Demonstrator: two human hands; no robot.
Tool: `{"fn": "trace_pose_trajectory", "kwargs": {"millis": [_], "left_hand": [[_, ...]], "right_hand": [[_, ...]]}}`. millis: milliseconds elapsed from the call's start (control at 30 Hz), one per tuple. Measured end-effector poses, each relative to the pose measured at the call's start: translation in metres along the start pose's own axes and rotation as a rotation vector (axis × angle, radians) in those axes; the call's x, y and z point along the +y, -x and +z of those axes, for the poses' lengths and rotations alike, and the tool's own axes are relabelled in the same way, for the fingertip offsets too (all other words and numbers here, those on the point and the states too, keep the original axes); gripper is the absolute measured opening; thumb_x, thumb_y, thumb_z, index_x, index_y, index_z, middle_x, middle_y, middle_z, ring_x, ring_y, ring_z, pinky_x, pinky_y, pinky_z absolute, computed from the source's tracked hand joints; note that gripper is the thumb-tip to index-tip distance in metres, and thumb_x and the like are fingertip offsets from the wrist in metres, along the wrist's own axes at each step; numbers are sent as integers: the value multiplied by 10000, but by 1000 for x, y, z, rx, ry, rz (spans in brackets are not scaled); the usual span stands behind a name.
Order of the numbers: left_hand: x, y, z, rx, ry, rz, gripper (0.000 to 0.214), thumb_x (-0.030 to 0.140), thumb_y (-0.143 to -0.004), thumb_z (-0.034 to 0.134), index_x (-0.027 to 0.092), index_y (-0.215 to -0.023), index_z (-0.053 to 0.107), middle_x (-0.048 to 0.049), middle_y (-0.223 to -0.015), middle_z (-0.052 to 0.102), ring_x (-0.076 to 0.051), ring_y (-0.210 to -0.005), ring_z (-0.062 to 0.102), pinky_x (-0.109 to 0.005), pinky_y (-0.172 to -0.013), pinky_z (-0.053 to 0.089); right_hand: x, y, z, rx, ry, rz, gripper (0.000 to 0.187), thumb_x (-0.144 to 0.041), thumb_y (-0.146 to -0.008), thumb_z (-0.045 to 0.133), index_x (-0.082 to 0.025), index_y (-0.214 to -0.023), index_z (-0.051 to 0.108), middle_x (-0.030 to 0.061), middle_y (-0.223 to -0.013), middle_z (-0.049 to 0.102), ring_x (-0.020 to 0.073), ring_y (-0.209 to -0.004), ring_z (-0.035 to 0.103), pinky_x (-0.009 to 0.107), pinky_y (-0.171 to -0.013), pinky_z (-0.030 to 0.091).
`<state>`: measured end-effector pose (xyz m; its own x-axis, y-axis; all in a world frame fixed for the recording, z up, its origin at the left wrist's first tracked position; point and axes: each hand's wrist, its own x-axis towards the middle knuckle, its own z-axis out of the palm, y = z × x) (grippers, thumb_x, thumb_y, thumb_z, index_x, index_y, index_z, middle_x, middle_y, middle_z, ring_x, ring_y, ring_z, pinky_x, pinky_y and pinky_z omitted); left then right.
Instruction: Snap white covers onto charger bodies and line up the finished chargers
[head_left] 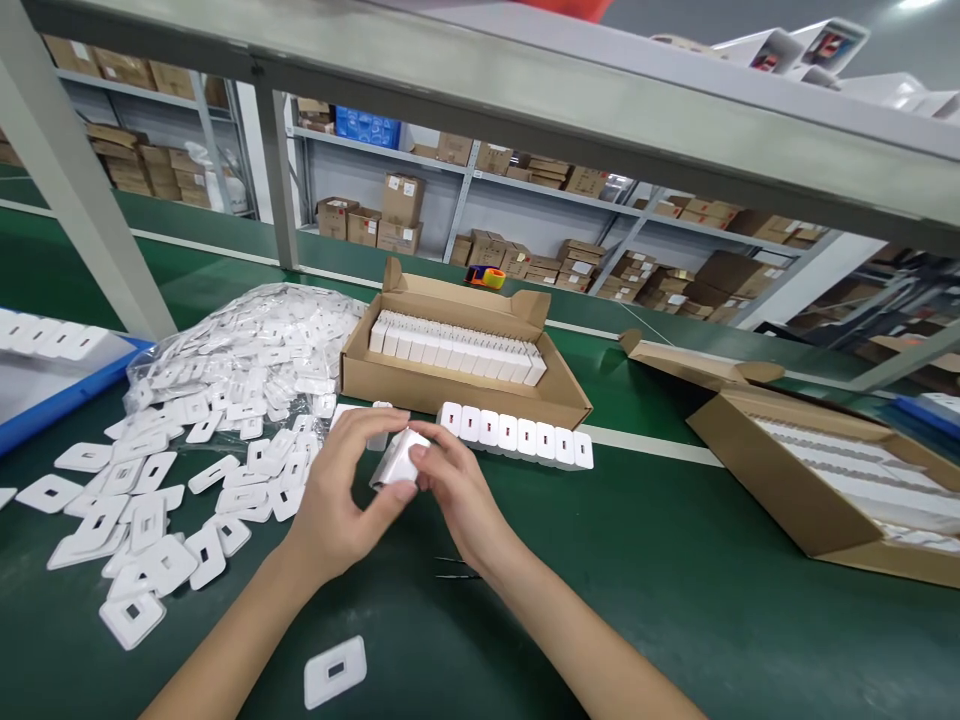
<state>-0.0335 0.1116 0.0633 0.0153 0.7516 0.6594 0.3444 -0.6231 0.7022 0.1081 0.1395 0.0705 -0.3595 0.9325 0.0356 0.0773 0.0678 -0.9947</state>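
Both hands meet over the green table. My left hand (341, 490) and my right hand (457, 490) are closed on one small white charger block (397, 462), held just above the surface. Right behind it stands a row of several white charger blocks (517, 435), their slotted faces toward me. An open cardboard box (457, 395) behind that row holds more white blocks packed in a line. Loose white flat covers with a rectangular hole (142, 520) lie scattered to the left of my left hand.
A clear plastic bag of white covers (247, 345) lies at the back left. One cover (335, 670) lies near my forearms. A second open cardboard box (825, 480) sits at right. A blue tray (67, 385) is at far left. A metal post (75, 190) rises there.
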Motion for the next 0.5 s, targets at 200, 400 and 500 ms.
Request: {"fn": "trace_pose_trajectory", "kwargs": {"millis": [200,400,500], "left_hand": [[6,6,13,-296,113,-170,425,210,-824,641,226,-1234,530,-76,-1272,584,-229,-1173,543,-322,-989,426],[12,6,24,-223,678,-598,104,253,-794,640,156,-828,655,-55,-794,690,-167,-674,617,-247,-585,480],[9,4,29,-52,982,-959,127,261,-800,630,141,-844,623,-59,-749,692,-163,-663,633,-241,-569,518]], "right_hand": [[-7,25,2,-90,-520,419,293,-470,-850,525,-178,-835,547,3,-753,570,100,-636,536,208,-585,425],[23,55,8,-124,-419,407,677,-740,-867,332,-123,-860,611,66,-709,633,110,-580,522,223,-571,376],[50,79,15,-119,25,200,811,-791,-848,259,-103,-1042,640,147,-935,690,170,-694,586,277,-639,447]]}}
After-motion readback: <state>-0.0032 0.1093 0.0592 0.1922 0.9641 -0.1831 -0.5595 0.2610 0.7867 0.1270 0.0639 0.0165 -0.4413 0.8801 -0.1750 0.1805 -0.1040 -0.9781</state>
